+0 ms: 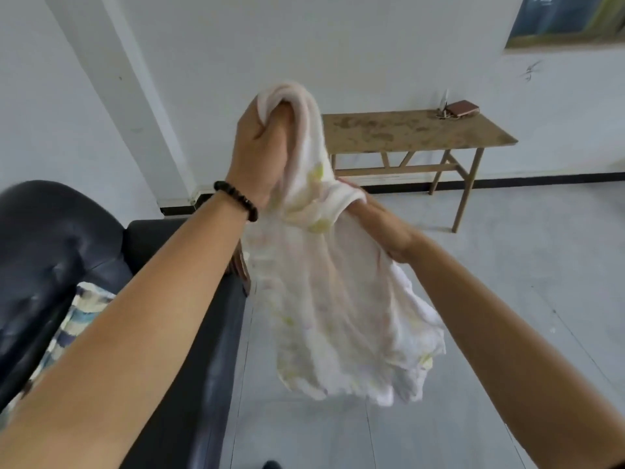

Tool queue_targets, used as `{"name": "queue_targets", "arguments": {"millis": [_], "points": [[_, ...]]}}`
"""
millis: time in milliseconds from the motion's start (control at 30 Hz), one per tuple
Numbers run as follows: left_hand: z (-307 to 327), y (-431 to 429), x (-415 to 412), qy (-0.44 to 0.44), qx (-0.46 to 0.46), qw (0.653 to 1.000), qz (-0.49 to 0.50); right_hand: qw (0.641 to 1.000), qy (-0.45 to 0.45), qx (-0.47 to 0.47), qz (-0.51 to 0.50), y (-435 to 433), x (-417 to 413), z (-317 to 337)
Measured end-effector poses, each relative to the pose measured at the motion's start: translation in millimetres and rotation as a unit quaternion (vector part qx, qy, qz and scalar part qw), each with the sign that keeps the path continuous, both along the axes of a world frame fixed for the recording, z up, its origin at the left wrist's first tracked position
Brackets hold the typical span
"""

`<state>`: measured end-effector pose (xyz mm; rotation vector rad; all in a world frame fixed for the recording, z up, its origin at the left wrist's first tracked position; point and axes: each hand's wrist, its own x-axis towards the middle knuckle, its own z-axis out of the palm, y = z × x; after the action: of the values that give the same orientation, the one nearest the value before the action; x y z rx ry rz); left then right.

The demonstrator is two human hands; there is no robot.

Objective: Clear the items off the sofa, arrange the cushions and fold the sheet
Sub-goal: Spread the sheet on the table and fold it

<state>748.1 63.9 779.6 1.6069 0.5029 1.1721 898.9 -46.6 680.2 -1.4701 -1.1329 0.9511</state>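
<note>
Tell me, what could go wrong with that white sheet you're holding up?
The sheet is bunched in the left hand and right hand, not held by corners, so the fold may come out crooked. Its loose end hangs above the floor; lowered a bit, it could drag and pick up dirt.

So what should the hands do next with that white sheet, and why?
Probably move the hands apart to open it out. The left hand grips the sheet bunched up high, the right hand grips it lower, and it hangs crumpled, too wadded to fold.
</note>
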Motion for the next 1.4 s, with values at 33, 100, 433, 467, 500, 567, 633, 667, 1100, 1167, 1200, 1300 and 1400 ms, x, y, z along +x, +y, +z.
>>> {"name": "queue_targets", "arguments": {"millis": [33,100,433,467,500,567,633,667,1100,1167,1200,1300,1400], "points": [[3.9,8.5,19.2,-0.012,0.000,0.999,-0.032,0.999,0.019,-0.016,0.021,15.3,3.6,-1.8],[-1.8,32.1,52.1,-0.010,0.005,0.997,-0.079,0.999,0.033,-0.033,-0.009,43.8,13.3,0.1],[-132.2,174.5,186.2,0.182,-0.124,0.942,-0.254,0.960,0.064,0.025,-0.270,148.6,182.3,58.8],[-146.8,181.5,205.0,0.233,-0.134,0.926,-0.266,0.955,0.070,0.030,-0.288,154.9,199.1,60.3],[-160.4,187.1,225.2,0.274,-0.150,0.909,-0.277,0.947,0.080,0.035,-0.308,159.6,216.9,60.0],[-188.2,195.1,269.2,0.318,-0.180,0.874,-0.322,0.931,0.106,0.053,-0.345,163.6,257.6,53.3],[-211.8,199.1,317.6,0.329,-0.227,0.838,-0.372,0.921,0.122,0.060,-0.364,164.8,303.6,44.7],[-219.9,200.4,342.6,0.329,-0.259,0.817,-0.397,0.918,0.125,0.059,-0.372,164.1,328.1,39.2],[-83.8,328.9,650.1,0.114,-0.221,0.953,-0.175,0.948,0.013,0.002,-0.317,232.4,647.0,30.4],[-62.0,358.7,675.4,0.099,-0.225,0.953,-0.175,0.962,-0.001,0.022,-0.271,265.2,673.7,42.8],[-54.4,370.9,687.5,0.088,-0.236,0.952,-0.175,0.970,-0.008,0.029,-0.242,281.9,684.8,47.5],[-47.6,403.8,722.4,0.117,-0.193,0.964,-0.144,0.982,-0.068,0.031,-0.172,334.0,717.0,52.8],[-55.8,431.4,751.9,0.168,-0.124,0.964,-0.166,0.979,-0.132,0.045,-0.149,382.9,745.8,53.8]]}}
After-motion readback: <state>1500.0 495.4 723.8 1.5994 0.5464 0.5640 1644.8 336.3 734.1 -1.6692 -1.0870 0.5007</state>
